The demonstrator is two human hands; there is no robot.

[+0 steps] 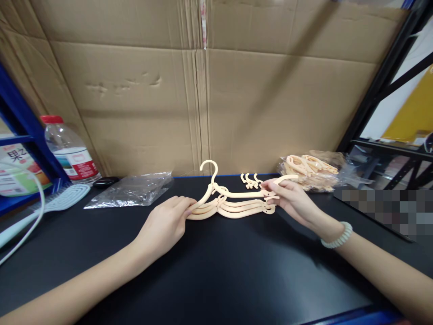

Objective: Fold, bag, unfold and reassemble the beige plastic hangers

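A cream plastic folding hanger [245, 195] lies across the middle of the black table, its hook pointing up and curling left. My left hand [167, 223] is closed around the hanger's left arm, thumb and fingers pinching it. At the other side, my right hand [297, 203] grips the right arm's end near a joint, with a curved end piece sticking out past the fingers. Several more cream hanger arms [240, 211] sit stacked just below and in front. Behind the right arm lie several small loose cream hooks [250, 179].
A clear bag of folded cream hangers [313, 171] stands at back right. To the left lie a flattened clear plastic bag [130, 189], a small black object [105, 182] and a pale hairbrush [71, 197], near a red-capped bottle [76, 155]. Cardboard [135, 104] walls the back.
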